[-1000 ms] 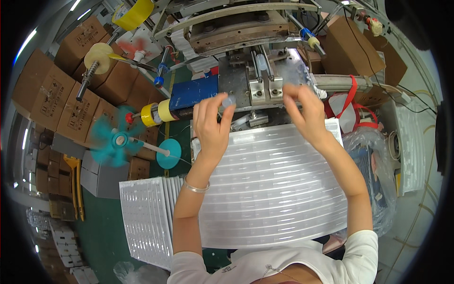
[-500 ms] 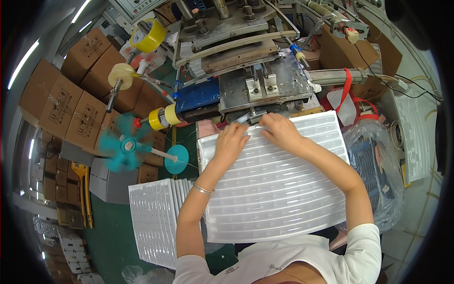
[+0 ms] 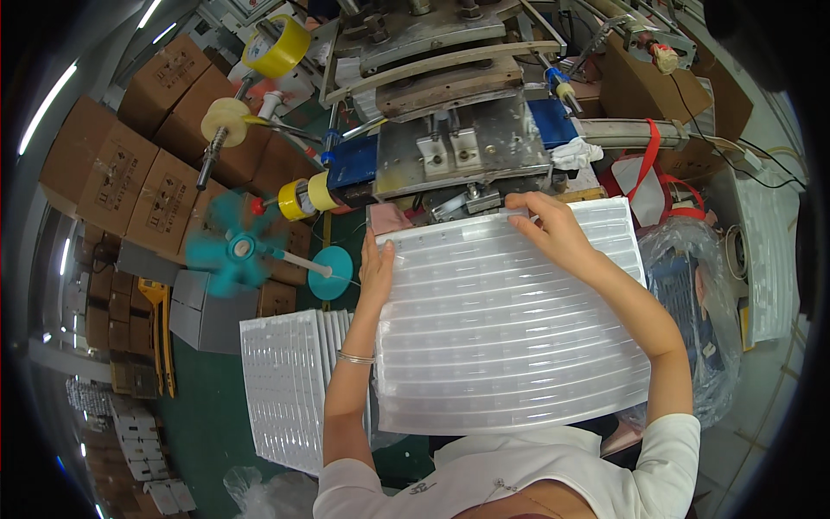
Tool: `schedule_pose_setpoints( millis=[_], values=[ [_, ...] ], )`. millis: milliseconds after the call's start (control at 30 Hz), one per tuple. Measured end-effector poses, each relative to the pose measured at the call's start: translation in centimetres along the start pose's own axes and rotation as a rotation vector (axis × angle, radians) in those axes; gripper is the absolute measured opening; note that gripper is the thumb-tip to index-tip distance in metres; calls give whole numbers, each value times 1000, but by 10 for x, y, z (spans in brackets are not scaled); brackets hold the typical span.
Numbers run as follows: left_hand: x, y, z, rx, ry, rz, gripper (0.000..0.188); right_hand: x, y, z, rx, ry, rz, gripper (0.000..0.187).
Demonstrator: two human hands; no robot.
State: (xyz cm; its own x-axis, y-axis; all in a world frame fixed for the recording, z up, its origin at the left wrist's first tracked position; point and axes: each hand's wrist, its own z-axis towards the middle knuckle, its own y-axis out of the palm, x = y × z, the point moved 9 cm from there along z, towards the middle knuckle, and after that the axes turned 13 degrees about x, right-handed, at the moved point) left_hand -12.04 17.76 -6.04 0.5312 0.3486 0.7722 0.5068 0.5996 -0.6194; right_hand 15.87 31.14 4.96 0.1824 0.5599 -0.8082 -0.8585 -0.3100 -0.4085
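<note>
A large ribbed sheet of clear plastic trays lies in front of me, its far edge close to the machine. My left hand grips its left edge near the far corner, thumb on top and fingers along the side. At the far edge, right of the middle, my right hand has its fingers bent over the rim and its thumb on the near side. Just beyond that edge is a small metal clamp block under the machine's metal plate.
A stack of similar plastic sheets stands at the lower left. Further left are a turning teal fan, yellow tape rolls and cardboard boxes. To the right sits a blue crate in clear plastic, below a red-strapped bag.
My left hand has moved from the far edge to the sheet's left edge. My right hand has shifted right along the far edge. The machine's plate has slid left.
</note>
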Motion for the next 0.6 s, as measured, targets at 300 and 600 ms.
schedule_pose_setpoints(
  millis=[300, 600],
  values=[
    [113, -28, -16, 394, 518, 182, 55, 10, -64, 5, 295, 17, 82, 28],
    [286, 38, 44, 498, 926, 193, 30, -22, -79, 48, 467, -141, -75, 23]
  ],
)
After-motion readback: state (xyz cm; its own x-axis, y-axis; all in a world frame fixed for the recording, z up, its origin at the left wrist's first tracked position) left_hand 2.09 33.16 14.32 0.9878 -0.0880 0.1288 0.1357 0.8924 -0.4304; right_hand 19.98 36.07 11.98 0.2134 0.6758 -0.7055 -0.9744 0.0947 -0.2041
